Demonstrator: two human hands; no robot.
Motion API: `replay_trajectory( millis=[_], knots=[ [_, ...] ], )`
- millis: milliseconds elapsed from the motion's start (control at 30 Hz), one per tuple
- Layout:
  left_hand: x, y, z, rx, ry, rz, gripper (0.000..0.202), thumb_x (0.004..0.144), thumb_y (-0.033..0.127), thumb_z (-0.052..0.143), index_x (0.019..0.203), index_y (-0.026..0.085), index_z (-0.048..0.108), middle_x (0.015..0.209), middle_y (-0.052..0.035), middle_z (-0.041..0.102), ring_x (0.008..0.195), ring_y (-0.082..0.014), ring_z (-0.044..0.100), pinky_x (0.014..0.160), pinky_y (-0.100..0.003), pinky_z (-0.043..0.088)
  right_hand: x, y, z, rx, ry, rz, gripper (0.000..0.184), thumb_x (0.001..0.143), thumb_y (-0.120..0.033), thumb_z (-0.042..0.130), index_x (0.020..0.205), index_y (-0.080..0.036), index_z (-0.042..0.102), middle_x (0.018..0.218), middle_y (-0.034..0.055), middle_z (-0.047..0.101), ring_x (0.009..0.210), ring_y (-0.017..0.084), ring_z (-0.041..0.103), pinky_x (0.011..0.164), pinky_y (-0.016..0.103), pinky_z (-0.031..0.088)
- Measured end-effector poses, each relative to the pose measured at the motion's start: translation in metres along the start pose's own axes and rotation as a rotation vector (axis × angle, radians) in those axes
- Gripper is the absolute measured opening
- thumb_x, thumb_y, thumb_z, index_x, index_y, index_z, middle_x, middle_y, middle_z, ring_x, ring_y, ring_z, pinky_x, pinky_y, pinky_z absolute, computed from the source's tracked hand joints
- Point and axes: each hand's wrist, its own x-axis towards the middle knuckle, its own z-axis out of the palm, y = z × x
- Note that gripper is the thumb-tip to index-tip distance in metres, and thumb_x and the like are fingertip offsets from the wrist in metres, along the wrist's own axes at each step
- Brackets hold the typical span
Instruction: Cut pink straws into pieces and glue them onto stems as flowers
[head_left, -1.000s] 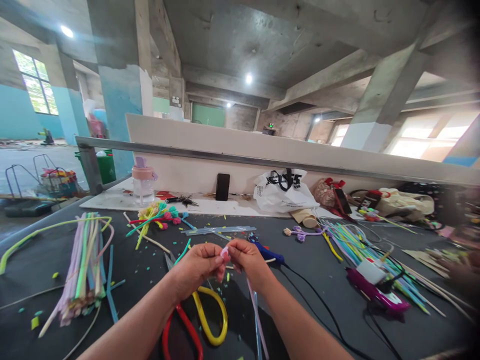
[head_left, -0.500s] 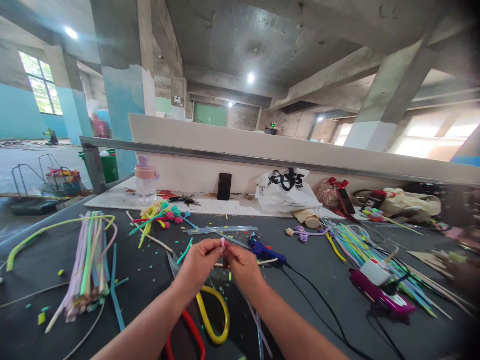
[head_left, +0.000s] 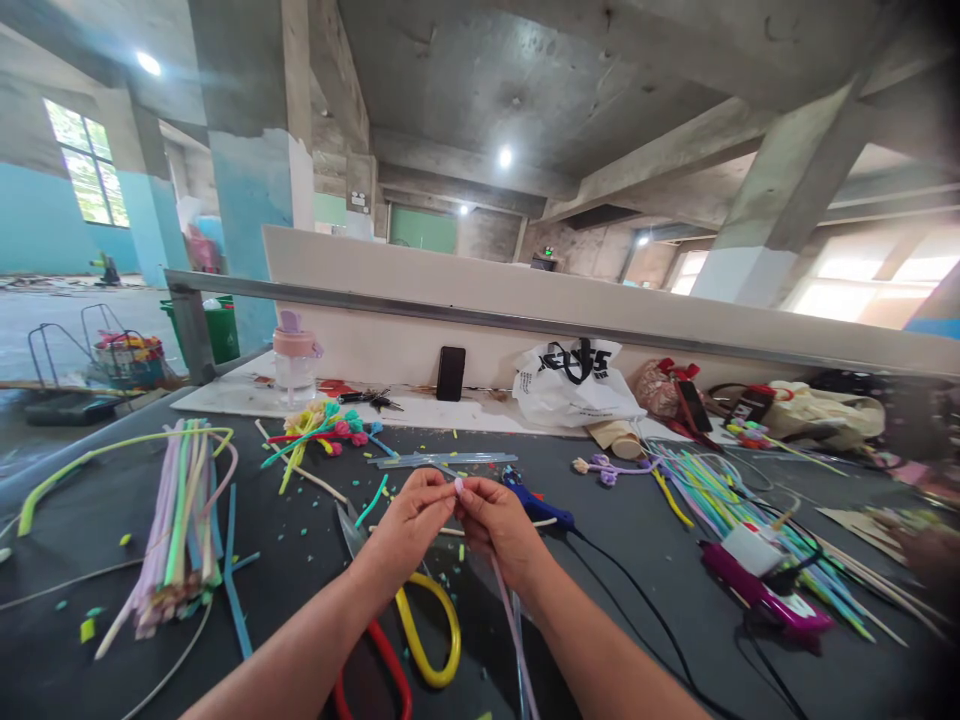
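Observation:
My left hand [head_left: 416,515] and my right hand [head_left: 496,520] meet over the middle of the dark table, fingertips pinched together. Between them is the curled end of a pale lilac pipe cleaner [head_left: 510,622]; its long tail hangs below my right hand toward the table's near side. Fingers hide most of the curl. Under my left forearm lie large scissors [head_left: 431,672] with one red and one yellow handle. Just beyond my right hand rests a blue glue gun [head_left: 538,508], its black cable running right.
A bundle of pastel pipe cleaners [head_left: 184,520] lies left, near a cluster of colourful pipe-cleaner pieces [head_left: 326,435]. Clear glue sticks [head_left: 442,460] lie beyond my hands. Rightward are more pipe cleaners [head_left: 720,490] and a purple power strip [head_left: 765,590]. A phone [head_left: 451,374] leans at the back.
Both hands have shifted slightly right, still pinched together. The lilac tail now shows more clearly below my right hand, and the curled end is turned differently.

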Motion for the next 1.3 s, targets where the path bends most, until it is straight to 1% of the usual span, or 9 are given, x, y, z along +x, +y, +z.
replay_trajectory(
  millis=[100, 200, 300, 500, 833, 1000, 1067, 1200, 1300],
  knots=[
    [-0.001, 0.004, -0.001, -0.245, -0.012, -0.092, 0.015, 0.075, 0.025, 0.056, 0.069, 0.018, 0.068, 0.089, -0.0031, 0.054, 0.083, -0.0161, 0.048, 0.076, -0.025, 0.037, -0.001, -0.003, 0.0, -0.007, 0.001, -0.015, 0.033, 0.069, -0.045, 0.067, 0.076, -0.018, 0.05, 0.055, -0.0069, 0.049, 0.034, 0.001, 0.022, 0.031, 0.015, 0.014],
    [-0.002, 0.004, -0.001, -0.534, 0.001, -0.272, 0.014, 0.07, 0.025, 0.063, 0.078, 0.017, 0.07, 0.092, -0.0055, 0.06, 0.087, -0.0177, 0.049, 0.076, -0.027, 0.037, -0.001, -0.003, 0.002, -0.037, 0.035, -0.053, 0.033, 0.068, -0.044, 0.068, 0.076, -0.017, 0.051, 0.051, -0.0079, 0.049, 0.033, 0.001, 0.024, 0.032, 0.016, 0.016],
    [-0.002, 0.001, -0.002, -0.652, 0.003, -0.402, 0.016, 0.068, 0.027, 0.067, 0.079, 0.016, 0.071, 0.088, -0.007, 0.063, 0.085, -0.0179, 0.05, 0.072, -0.027, 0.037, 0.001, 0.0, 0.003, -0.073, 0.082, -0.086, 0.033, 0.066, -0.045, 0.069, 0.075, -0.017, 0.054, 0.052, -0.0075, 0.05, 0.034, 0.002, 0.03, 0.033, 0.017, 0.02],
    [-0.001, -0.004, -0.004, -0.511, -0.015, -0.234, 0.015, 0.066, 0.028, 0.07, 0.068, 0.013, 0.071, 0.077, -0.0036, 0.061, 0.075, -0.0147, 0.05, 0.073, -0.026, 0.036, 0.001, -0.001, 0.001, -0.084, 0.065, -0.04, 0.033, 0.062, -0.043, 0.073, 0.073, -0.016, 0.056, 0.044, -0.0099, 0.044, 0.032, 0.002, 0.027, 0.033, 0.017, 0.017],
    [-0.002, -0.007, 0.0, -0.557, 0.049, -0.248, 0.014, 0.059, 0.024, 0.075, 0.065, 0.012, 0.071, 0.069, -0.0021, 0.061, 0.07, -0.0123, 0.05, 0.069, -0.025, 0.037, -0.003, -0.005, 0.003, 0.051, -0.065, 0.062, 0.036, 0.062, -0.044, 0.074, 0.069, -0.017, 0.05, 0.042, -0.0121, 0.035, 0.031, 0.0, 0.019, 0.031, 0.016, 0.011],
    [-0.001, -0.007, -0.001, -0.56, 0.148, -0.258, 0.015, 0.057, 0.025, 0.077, 0.058, 0.014, 0.066, 0.058, 0.0023, 0.056, 0.058, -0.0086, 0.047, 0.06, -0.022, 0.036, -0.004, -0.006, -0.003, 0.114, -0.085, 0.087, 0.036, 0.063, -0.042, 0.073, 0.067, -0.017, 0.047, 0.047, -0.0101, 0.044, 0.031, -0.001, 0.02, 0.031, 0.015, 0.011],
    [0.0, -0.007, -0.006, -0.53, 0.166, -0.247, 0.013, 0.058, 0.024, 0.076, 0.063, 0.017, 0.068, 0.06, 0.0027, 0.058, 0.059, -0.0084, 0.048, 0.06, -0.021, 0.037, -0.004, -0.007, -0.004, 0.126, -0.095, 0.107, 0.036, 0.065, -0.041, 0.073, 0.065, -0.016, 0.046, 0.048, -0.0089, 0.047, 0.031, -0.001, 0.019, 0.031, 0.015, 0.011],
    [0.003, -0.004, -0.014, -0.358, 0.007, -0.158, 0.02, 0.062, 0.023, 0.073, 0.081, 0.019, 0.073, 0.079, -0.002, 0.063, 0.076, -0.0142, 0.055, 0.072, -0.024, 0.041, -0.006, -0.01, -0.004, 0.13, -0.147, 0.177, 0.036, 0.064, -0.039, 0.074, 0.065, -0.016, 0.046, 0.049, -0.0077, 0.049, 0.03, -0.002, 0.019, 0.031, 0.015, 0.009],
    [0.003, -0.001, -0.015, -0.254, -0.059, -0.11, 0.016, 0.063, 0.023, 0.072, 0.078, 0.017, 0.074, 0.08, -0.0034, 0.063, 0.078, -0.0157, 0.056, 0.073, -0.025, 0.042, -0.008, -0.012, -0.002, 0.129, -0.178, 0.213, 0.035, 0.065, -0.04, 0.074, 0.068, -0.016, 0.048, 0.05, -0.0082, 0.048, 0.031, -0.002, 0.018, 0.03, 0.014, 0.008]
  ],
)
